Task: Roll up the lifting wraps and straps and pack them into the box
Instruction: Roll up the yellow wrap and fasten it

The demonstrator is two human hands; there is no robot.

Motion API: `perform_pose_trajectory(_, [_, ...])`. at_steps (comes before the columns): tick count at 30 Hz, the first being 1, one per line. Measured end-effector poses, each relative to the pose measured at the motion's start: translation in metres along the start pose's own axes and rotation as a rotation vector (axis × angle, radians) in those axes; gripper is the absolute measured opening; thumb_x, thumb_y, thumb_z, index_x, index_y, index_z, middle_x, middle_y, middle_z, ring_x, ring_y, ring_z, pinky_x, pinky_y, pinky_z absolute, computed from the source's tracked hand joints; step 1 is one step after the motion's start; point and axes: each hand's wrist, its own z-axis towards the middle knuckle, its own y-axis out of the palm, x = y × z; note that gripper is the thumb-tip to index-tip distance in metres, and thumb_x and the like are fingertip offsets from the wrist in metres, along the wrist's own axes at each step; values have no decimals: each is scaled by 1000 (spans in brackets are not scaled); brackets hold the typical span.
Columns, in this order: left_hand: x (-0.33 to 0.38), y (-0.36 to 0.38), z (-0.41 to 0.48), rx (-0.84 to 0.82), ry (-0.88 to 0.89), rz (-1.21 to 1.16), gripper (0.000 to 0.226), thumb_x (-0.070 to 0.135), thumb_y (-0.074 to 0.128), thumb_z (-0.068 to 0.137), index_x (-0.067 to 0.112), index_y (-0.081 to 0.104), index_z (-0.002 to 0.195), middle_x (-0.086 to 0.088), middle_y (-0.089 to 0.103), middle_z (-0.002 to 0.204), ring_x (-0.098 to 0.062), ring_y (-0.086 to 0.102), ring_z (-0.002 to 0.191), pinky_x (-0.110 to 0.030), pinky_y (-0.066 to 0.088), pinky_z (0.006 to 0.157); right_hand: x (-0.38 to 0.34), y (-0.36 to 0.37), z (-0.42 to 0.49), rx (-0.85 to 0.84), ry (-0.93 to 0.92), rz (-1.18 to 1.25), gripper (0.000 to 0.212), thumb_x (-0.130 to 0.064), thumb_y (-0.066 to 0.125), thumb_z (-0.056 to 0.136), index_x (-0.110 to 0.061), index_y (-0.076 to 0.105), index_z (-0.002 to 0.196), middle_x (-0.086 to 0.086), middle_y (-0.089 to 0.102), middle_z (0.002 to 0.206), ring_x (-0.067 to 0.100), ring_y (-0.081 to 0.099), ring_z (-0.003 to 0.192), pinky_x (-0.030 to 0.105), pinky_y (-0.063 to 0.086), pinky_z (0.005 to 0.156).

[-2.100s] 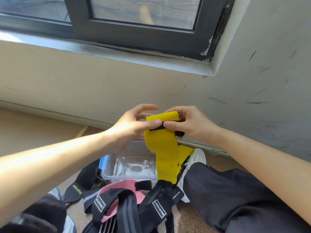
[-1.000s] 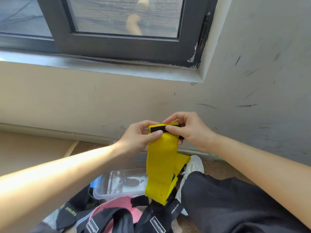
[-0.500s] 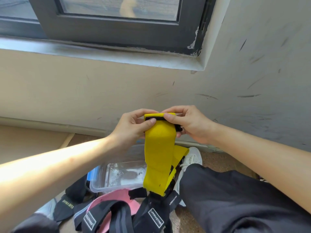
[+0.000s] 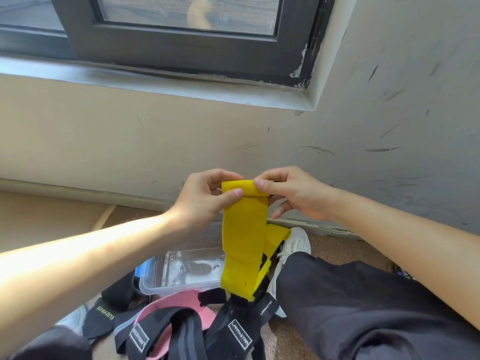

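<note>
1. Both hands hold the yellow wrap (image 4: 244,229) up before the wall. The left hand (image 4: 205,198) pinches the left end of its rolled top edge, and the right hand (image 4: 296,193) pinches the right end, each grip curled on the fabric.
2. Half a second ago a black strip showed along that top edge. Now it is turned under and only yellow shows, bar a dark sliver at the right end, possibly the same strip.
3. The rest of the wrap hangs down, its tail just above the black straps (image 4: 235,331) and pink wrap (image 4: 181,302) on the floor.
4. The clear box (image 4: 161,287) sits beyond that pile, left of the hanging wrap, with a white shoe (image 4: 294,245) to the right.
</note>
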Motion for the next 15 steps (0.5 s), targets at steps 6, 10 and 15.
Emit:
perform_pose_trajectory(6, [3, -1, 0, -25, -13, 76, 20, 18, 75, 91, 21, 69, 110, -8, 76, 105, -20, 75, 92, -35, 62, 79, 1, 0, 4, 26, -77, 25, 21, -18, 71, 91, -9, 72, 110, 8, 71, 95, 21, 73, 84, 27, 61, 61])
perform_pose_trajectory(10, [5, -4, 1, -175, -160, -4, 41, 40, 66, 87, 17, 68, 121, -4, 78, 110, -21, 75, 102, -37, 62, 88, 3, -1, 5, 96, -160, 17, 18, -9, 73, 90, -10, 75, 107, 6, 73, 93, 19, 73, 86, 28, 62, 63])
perform_pose_trajectory(15, [3, -4, 1, -91, -183, -6, 48, 58, 68, 86, 19, 73, 114, -20, 73, 113, -38, 71, 106, -57, 55, 95, 8, 5, 9, 166, -290, -104, 24, 0, 76, 86, -5, 77, 110, 12, 78, 94, 18, 74, 80, 25, 59, 63])
